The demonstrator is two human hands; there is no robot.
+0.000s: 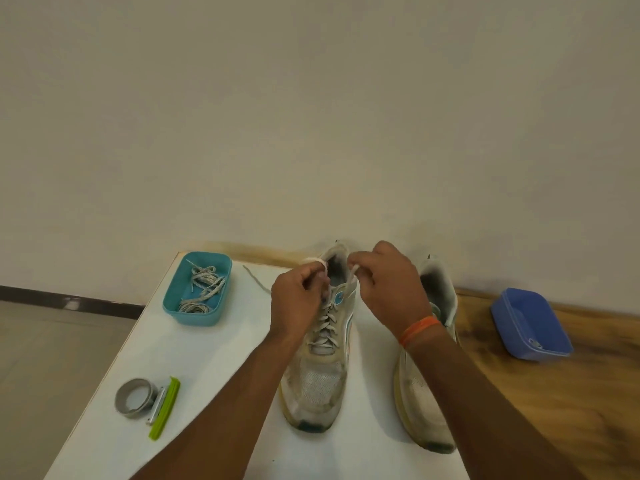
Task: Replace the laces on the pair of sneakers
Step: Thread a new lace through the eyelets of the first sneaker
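White table point(214, 341) against a plain wall: left sneaker point(320, 362), lace ends held up.
I have both hands at its collar, heel away from me; left hand point(299, 294) and right hand point(391, 289) each pinch a lace point(325, 323) end, equally near. Worn cream mesh, laced through.

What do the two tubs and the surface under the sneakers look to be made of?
Teal tub and blue tub: likely moulded plastic, smooth with rounded rims. White table: probably laminate, matte, with a pale board edge. Brown top alongside: wood grain, perhaps veneer.

white table point(214, 358), sneakers point(320, 379), teal tub point(197, 317), tape point(135, 397)
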